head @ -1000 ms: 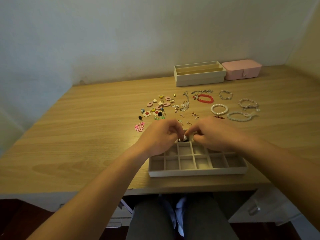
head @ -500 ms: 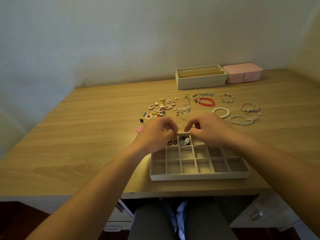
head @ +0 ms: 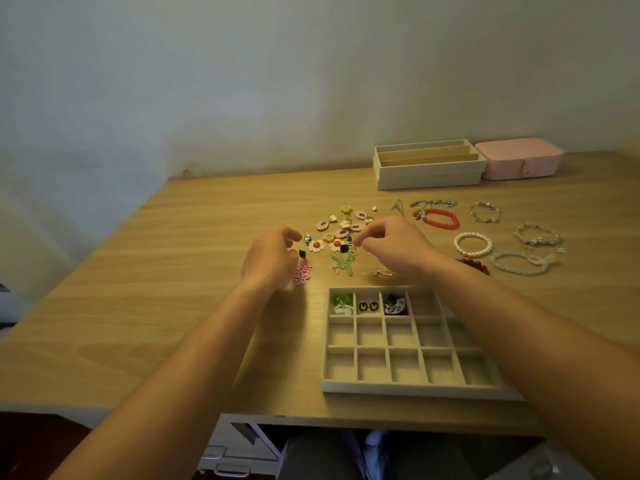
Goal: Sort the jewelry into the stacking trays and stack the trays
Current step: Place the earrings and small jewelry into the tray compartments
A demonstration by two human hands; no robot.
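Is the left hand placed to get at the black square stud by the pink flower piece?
Probably yes. The black square stud lies on the table right at the curled fingertips of the left hand, just beyond the pink flower piece, with nothing between; whether it is already touched, I cannot tell.

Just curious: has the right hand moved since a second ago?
Yes. The right hand left the grid tray's back row and moved farther out, over the loose earrings.
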